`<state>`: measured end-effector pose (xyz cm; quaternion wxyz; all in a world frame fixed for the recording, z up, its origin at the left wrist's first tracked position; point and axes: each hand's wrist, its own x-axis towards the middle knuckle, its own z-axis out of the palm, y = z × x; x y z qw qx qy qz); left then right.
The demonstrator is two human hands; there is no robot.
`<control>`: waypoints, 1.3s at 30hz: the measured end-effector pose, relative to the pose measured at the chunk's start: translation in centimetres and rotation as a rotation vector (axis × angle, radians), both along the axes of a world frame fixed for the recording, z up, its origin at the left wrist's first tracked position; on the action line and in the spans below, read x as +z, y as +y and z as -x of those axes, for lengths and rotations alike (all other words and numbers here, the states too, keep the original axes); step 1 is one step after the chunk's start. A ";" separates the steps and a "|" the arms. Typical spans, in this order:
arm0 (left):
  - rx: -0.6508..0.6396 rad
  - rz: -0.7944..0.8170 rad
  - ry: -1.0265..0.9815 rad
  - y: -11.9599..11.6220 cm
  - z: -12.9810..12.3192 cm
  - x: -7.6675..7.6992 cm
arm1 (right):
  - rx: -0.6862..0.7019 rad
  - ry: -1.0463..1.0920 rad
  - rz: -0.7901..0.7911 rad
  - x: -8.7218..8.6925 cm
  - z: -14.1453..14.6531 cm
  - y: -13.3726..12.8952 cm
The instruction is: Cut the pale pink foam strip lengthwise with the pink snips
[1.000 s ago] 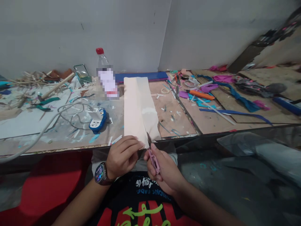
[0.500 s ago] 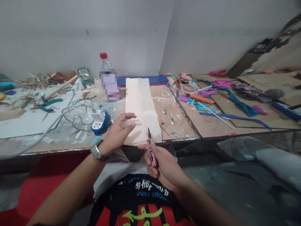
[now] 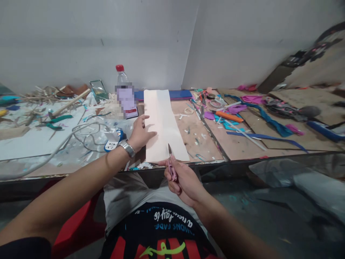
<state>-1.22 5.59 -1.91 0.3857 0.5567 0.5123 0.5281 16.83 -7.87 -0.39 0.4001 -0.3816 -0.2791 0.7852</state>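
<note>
A pale sheet (image 3: 161, 111) is laid flat on the desk (image 3: 198, 122), partly beneath the loosely opened left hand (image 3: 140, 133). Pink snips (image 3: 171, 170) are gripped in the right hand (image 3: 186, 180), pointed over the sheet end nearest it; no finished cut can be made out.

On the black cloth shirt with red print (image 3: 151, 225), near side, white handwriting-like letters read "a new day"; blue capitals include "FADE".
</note>
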 end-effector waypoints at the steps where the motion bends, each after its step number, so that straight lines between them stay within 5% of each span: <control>1: -0.036 0.024 -0.064 -0.2 -0.1 -0.2 | -0.009 -0.004 -0.001 0.0 -0.1 0.1; 5: -0.137 0.128 -0.222 -0.8 -0.1 -0.2 | -0.046 0.002 0.008 -0.1 -0.3 0.2; 14: -0.080 0.252 -0.225 -0.8 0.1 0.0 | -0.055 0.000 0.011 -0.5 -0.4 0.0; 39: -0.066 0.224 -0.151 -0.8 0.1 -0.1 | -0.070 0.009 -0.005 -0.8 0.0 0.1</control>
